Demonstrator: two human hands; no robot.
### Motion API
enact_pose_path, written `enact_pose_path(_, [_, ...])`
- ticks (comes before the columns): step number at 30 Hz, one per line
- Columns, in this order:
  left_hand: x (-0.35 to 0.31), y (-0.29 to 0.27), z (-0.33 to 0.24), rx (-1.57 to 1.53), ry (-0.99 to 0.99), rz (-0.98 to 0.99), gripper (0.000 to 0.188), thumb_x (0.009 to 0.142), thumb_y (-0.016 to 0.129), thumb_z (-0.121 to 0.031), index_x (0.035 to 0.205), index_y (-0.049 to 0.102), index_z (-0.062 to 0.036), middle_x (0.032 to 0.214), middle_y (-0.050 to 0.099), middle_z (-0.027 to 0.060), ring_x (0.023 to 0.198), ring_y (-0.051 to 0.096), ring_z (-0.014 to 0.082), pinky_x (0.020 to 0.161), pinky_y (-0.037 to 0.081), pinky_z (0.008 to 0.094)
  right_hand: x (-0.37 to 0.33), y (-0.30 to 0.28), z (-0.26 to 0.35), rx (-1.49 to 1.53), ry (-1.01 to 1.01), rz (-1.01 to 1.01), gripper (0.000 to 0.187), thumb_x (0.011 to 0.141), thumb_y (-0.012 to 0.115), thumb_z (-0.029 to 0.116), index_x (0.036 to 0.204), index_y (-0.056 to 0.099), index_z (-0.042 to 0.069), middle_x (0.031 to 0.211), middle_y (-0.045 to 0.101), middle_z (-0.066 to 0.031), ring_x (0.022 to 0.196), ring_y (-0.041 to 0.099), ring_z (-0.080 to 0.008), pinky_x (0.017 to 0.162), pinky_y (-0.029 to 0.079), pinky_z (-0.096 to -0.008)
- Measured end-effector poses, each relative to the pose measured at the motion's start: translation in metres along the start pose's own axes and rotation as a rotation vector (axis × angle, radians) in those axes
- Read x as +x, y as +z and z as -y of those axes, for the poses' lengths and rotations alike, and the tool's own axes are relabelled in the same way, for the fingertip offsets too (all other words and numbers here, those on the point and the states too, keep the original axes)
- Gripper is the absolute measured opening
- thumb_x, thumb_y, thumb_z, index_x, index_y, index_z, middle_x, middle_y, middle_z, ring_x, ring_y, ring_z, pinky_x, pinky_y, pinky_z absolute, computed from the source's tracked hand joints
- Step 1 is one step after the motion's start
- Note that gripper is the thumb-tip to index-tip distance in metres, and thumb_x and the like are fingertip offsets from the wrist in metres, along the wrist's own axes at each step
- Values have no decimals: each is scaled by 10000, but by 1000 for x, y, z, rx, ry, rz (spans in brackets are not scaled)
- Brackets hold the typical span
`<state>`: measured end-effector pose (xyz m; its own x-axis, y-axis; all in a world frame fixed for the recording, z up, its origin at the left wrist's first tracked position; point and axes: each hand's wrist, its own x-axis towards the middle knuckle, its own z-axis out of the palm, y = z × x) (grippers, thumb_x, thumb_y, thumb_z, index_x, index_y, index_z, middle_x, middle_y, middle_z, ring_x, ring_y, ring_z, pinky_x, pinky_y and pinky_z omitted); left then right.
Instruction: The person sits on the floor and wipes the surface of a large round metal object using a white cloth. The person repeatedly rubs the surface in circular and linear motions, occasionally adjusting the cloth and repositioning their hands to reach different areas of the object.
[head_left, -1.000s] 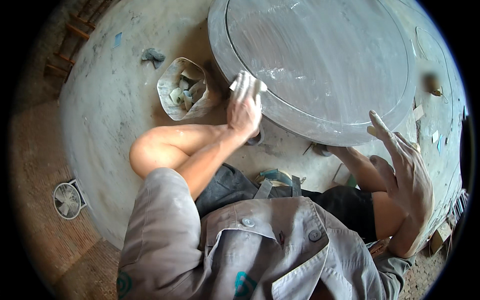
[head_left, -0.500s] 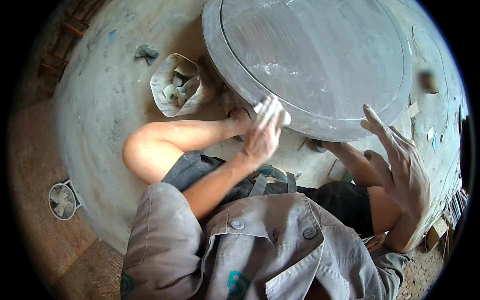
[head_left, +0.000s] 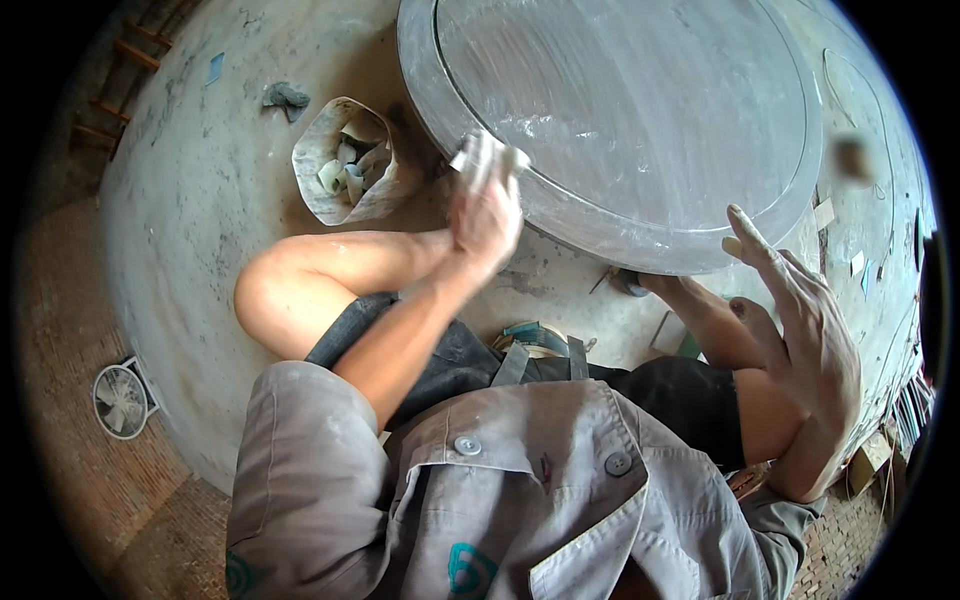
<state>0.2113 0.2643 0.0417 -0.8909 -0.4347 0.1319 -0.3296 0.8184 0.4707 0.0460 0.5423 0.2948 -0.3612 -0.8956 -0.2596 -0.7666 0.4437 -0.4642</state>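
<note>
A large round grey disc (head_left: 620,110) with a groove running inside its rim stands in front of me, streaked with pale dust. My left hand (head_left: 487,215) presses a small whitish pad (head_left: 515,160) against the disc's near-left rim. Motion blurs those fingers, and the pad's exact kind cannot be made out. Dusty and raised, my right hand (head_left: 812,335) has its fingers stretched out by the disc's near-right edge. Nothing shows in its grip, and whether its fingertips touch the rim is unclear.
Left of the disc, an open pale container (head_left: 320,200) holds several curled scraps. A dark grey rag (head_left: 287,100) lies beyond it. A small white fan (head_left: 122,402) stands far left on the brick floor. A cable (head_left: 885,110) and paper scraps (head_left: 824,214) lie at right.
My left hand has slid left and slightly away from me along the disc's rim with the pad. My right hand has stayed nearly in place.
</note>
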Motion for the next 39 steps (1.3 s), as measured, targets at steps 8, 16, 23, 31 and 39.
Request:
enact_pose_path(8, [3,-2,2,42,26,6,436,999,595,-131,1408,570,18,1536,469,287,1481,396,419,1259,318,470,0,3,-1,36,-24,-23,724,865,650,60,1544,418,-33,1327,647,-275,1171,657,-417,1036,484,-492])
enact_pose_path(16, [-54,22,-35,-108,166,93,603,929,667,-75,1465,469,119,1529,444,348,1478,392,445,1275,275,486,10,-13,21,25,84,108,698,884,647,85,1536,427,-31,1372,631,-254,1162,656,-408,1016,489,-488])
enact_pose_path(23, [-31,19,-31,-117,40,-62,476,960,592,-103,1380,552,116,1527,464,322,1455,421,451,1265,294,473,4,0,7,9,12,22,678,911,638,112,1539,425,-27,1375,632,-252,1188,653,-419,1018,504,-500])
enact_pose_path(31, [24,-7,39,12,-37,-99,414,1037,506,-138,1377,562,93,1504,479,333,1460,409,449,1260,300,459,2,-3,8,-3,-31,28,652,945,631,155,1541,428,-15,1380,632,-244,1197,653,-416,1019,510,-493])
enact_pose_path(39, [-48,4,-12,1,49,-19,481,1018,504,-87,1462,498,97,1578,385,337,1491,353,477,1262,267,507,-2,-3,0,-17,-36,20,629,979,625,198,1542,431,-2,1385,632,-236,1207,653,-413,1019,516,-487])
